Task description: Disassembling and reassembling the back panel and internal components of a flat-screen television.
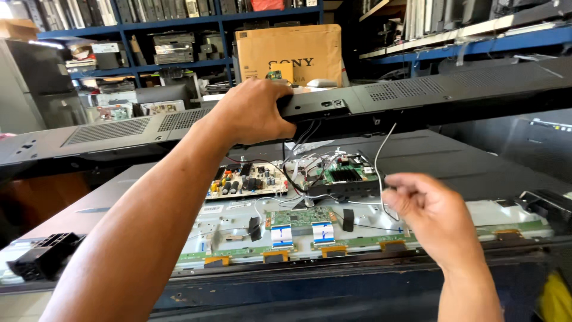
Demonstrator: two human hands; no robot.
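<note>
My left hand point(253, 113) grips the edge of a long black plastic back cover point(417, 95) and holds it lifted above an opened flat television chassis point(476, 214). My right hand point(432, 211) hovers over the chassis with fingers pinched on a thin white wire point(381, 149) that runs up toward the cover. Under the cover lie a tan power board point(247, 180), a green main board point(342, 173) and a small green board with two white-and-blue ribbon cables point(301, 217).
A black plastic bracket point(42, 256) lies at the chassis's left end. Blue shelving point(179, 36) full of electronics fills the back, with a brown cardboard box point(292, 53) standing behind the cover. Something yellow point(557, 298) shows at the bottom right.
</note>
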